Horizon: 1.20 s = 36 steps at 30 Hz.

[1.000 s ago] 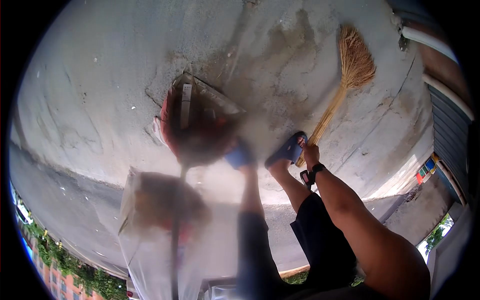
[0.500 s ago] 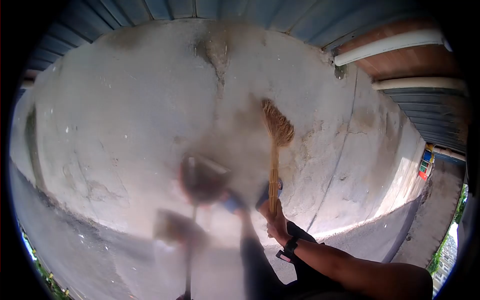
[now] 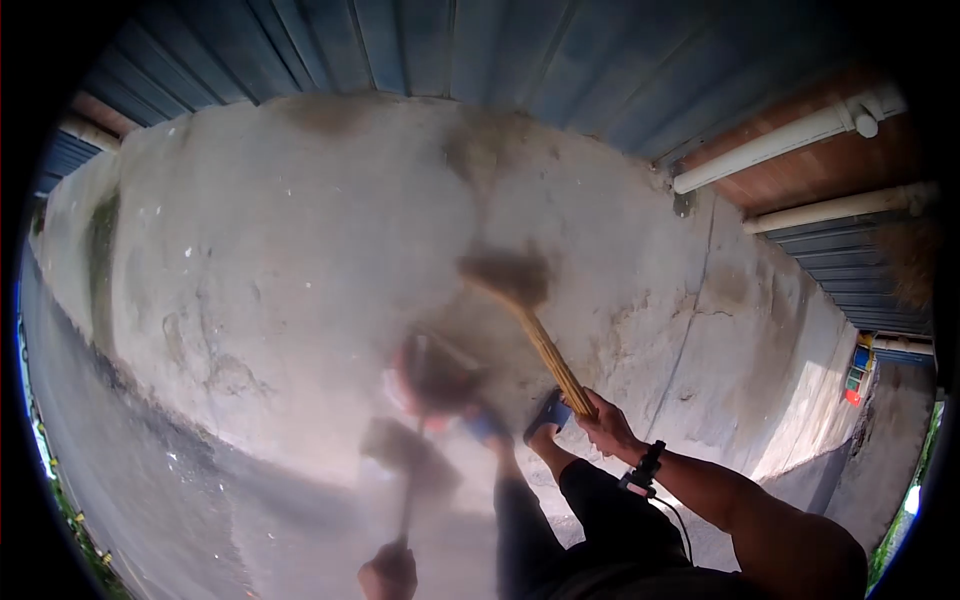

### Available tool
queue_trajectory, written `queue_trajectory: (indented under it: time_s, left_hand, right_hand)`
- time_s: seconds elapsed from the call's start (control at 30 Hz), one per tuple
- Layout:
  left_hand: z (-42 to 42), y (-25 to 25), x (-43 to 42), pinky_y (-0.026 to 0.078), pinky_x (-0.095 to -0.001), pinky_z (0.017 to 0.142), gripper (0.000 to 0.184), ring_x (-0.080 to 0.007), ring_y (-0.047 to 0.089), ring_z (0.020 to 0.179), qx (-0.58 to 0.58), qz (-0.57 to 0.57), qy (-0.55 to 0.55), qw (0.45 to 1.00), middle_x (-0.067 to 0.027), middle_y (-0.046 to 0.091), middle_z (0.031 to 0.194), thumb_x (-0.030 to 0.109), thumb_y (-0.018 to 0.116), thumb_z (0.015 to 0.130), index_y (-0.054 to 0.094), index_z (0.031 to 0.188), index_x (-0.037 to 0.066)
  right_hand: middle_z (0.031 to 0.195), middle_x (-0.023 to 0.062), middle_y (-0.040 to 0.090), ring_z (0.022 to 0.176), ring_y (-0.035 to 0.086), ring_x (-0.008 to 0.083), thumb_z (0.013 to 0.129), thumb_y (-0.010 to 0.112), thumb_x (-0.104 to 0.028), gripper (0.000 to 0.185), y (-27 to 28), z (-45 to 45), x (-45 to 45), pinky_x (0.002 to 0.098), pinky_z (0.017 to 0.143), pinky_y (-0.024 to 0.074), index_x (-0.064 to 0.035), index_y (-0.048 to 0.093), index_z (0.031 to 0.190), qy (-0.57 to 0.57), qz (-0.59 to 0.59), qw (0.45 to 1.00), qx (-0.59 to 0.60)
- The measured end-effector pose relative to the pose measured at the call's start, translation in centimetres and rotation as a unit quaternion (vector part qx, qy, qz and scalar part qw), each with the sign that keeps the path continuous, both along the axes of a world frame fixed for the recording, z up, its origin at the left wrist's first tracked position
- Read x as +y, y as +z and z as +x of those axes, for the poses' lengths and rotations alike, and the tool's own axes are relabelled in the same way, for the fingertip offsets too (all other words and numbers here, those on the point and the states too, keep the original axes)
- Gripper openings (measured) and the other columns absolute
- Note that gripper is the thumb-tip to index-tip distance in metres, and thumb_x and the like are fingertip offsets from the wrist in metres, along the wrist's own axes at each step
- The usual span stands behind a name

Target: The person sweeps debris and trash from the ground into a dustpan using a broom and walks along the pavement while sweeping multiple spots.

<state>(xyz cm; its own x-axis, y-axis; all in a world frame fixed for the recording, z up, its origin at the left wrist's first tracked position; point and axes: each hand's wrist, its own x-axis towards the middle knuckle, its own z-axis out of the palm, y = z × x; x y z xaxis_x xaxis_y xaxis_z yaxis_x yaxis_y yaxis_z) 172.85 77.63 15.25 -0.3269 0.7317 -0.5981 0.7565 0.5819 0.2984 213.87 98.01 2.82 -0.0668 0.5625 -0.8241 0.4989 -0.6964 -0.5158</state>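
My right hand (image 3: pixel 606 425) is wrapped round the pale handle of a straw broom (image 3: pixel 545 345). The broom slants up and left, its dark bristle head blurred against the concrete. At the bottom edge, my left hand (image 3: pixel 388 573) is closed round the long handle of a dustpan (image 3: pixel 437 375). That pan, red and dark, looks smeared and lies left of the broom, close to my feet. Around the dustpan's handle is a blurred grey-brown patch (image 3: pixel 410 460) that I cannot identify. Any sweepings in the pan are too blurred to tell.
Stained, cracked concrete ground (image 3: pixel 300 270) spreads around me. Blue corrugated metal sheeting (image 3: pixel 420 50) borders the far side. White pipes (image 3: pixel 790 150) run along the right wall. My dark slipper (image 3: pixel 548 415) stands near the broom. Small coloured items (image 3: pixel 855 375) sit far right.
The broom's head has swung left toward the dustpan's side, and its handle now tilts. My left hand has come into view at the bottom. The whole view has shifted somewhat.
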Motion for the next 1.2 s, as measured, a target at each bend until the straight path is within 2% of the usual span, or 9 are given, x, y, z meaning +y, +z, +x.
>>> queue_trajectory:
  time_s: [0.13,0.27,0.33,0.47,0.53,0.6,0.63,0.83,1.2]
  left_hand:
    - [0.1,0.2,0.1,0.052,-0.0452,0.051,0.014,-0.0367,0.065,0.057,0.000,0.009,0.007,1.000,-0.0152,0.067,0.068,0.026,0.070,0.092,0.073,0.098,0.014]
    - [0.2,0.1,0.6,0.052,-0.0474,0.056,0.015,-0.0378,0.067,0.063,-0.006,-0.019,0.028,0.999,-0.0181,0.065,0.068,0.023,0.069,0.088,0.071,0.098,0.012]
    - [0.1,-0.4,0.4,0.049,-0.0452,0.053,0.016,-0.0403,0.063,0.057,0.003,0.023,0.023,0.999,-0.0179,0.059,0.059,0.020,0.071,0.082,0.065,0.085,0.005]
    - [0.0,0.0,1.2,0.051,-0.0487,0.056,0.015,-0.0439,0.063,0.063,0.000,0.004,0.039,0.999,-0.0190,0.061,0.061,0.019,0.073,0.079,0.065,0.084,0.007]
    - [-0.3,0.1,1.1,0.051,-0.0486,0.056,0.016,-0.0434,0.064,0.062,0.003,0.008,0.027,1.000,-0.0189,0.061,0.061,0.020,0.073,0.079,0.065,0.084,0.007]
    - [-0.4,0.5,1.7,0.051,-0.0490,0.056,0.016,-0.0436,0.064,0.062,-0.002,0.004,0.038,0.999,-0.0189,0.062,0.062,0.020,0.073,0.080,0.065,0.083,0.007]
    - [-0.5,0.7,1.9,0.051,-0.0493,0.056,0.016,-0.0436,0.064,0.063,-0.004,0.000,0.043,0.999,-0.0190,0.062,0.062,0.021,0.073,0.080,0.064,0.083,0.007]
    - [-1.2,0.0,1.1,0.051,-0.0502,0.057,0.016,-0.0436,0.064,0.065,0.011,-0.054,0.016,0.998,-0.0192,0.064,0.065,0.022,0.072,0.082,0.064,0.084,0.008]
    - [-1.0,0.2,1.5,0.051,-0.0510,0.057,0.016,-0.0446,0.064,0.067,-0.019,-0.026,0.038,0.999,-0.0201,0.064,0.067,0.021,0.071,0.083,0.062,0.084,0.008]
  right_hand:
    - [0.077,0.0075,0.063,0.056,0.061,0.0176,0.093,0.063,-0.017,0.049,-6.9,0.9,14.9,0.0365,0.055,0.0529,-0.0152,0.048,0.140,0.053,0.190,0.978,-0.071]
    - [0.079,0.0105,0.066,0.066,0.068,0.0261,0.090,0.060,-0.018,0.030,-10.3,-0.4,29.8,0.0402,0.058,0.0542,-0.0110,0.059,0.119,0.043,0.191,0.977,-0.079]
    - [0.069,0.0018,0.050,0.050,0.054,0.0161,0.093,0.061,-0.013,0.016,-13.4,-0.6,32.1,0.0338,0.047,0.0474,-0.0088,0.053,0.106,0.120,0.255,0.954,-0.099]
    - [0.081,0.0140,0.066,0.064,0.067,0.0251,0.088,0.062,-0.016,0.058,-13.2,0.1,24.4,0.0393,0.058,0.0541,-0.0045,0.046,0.142,0.290,0.307,0.885,-0.196]
    - [0.085,0.0174,0.068,0.072,0.068,0.0281,0.087,0.066,-0.020,0.076,-9.5,1.4,17.1,0.0396,0.066,0.0549,-0.0033,0.033,0.154,0.320,0.184,0.920,-0.130]
    - [0.071,0.0124,0.063,0.053,0.061,0.0253,0.090,0.059,-0.015,0.063,-3.0,0.3,12.1,0.0405,0.047,0.0488,-0.0167,0.039,0.150,0.271,0.060,0.954,-0.109]
    - [0.064,0.0036,0.054,0.043,0.048,0.0134,0.092,0.058,-0.012,0.061,-1.4,0.7,10.1,0.0314,0.037,0.0383,-0.0208,0.041,0.150,0.237,0.013,0.969,-0.066]
    - [0.069,0.0022,0.055,0.050,0.051,0.0106,0.094,0.061,-0.015,0.056,5.9,0.1,6.0,0.0280,0.045,0.0436,-0.0188,0.047,0.149,0.187,-0.018,0.980,-0.065]
    - [0.070,0.0051,0.058,0.051,0.055,0.0146,0.094,0.060,-0.014,0.057,-3.4,-5.2,4.7,0.0301,0.044,0.0463,-0.0190,0.046,0.148,0.209,-0.008,0.973,-0.093]
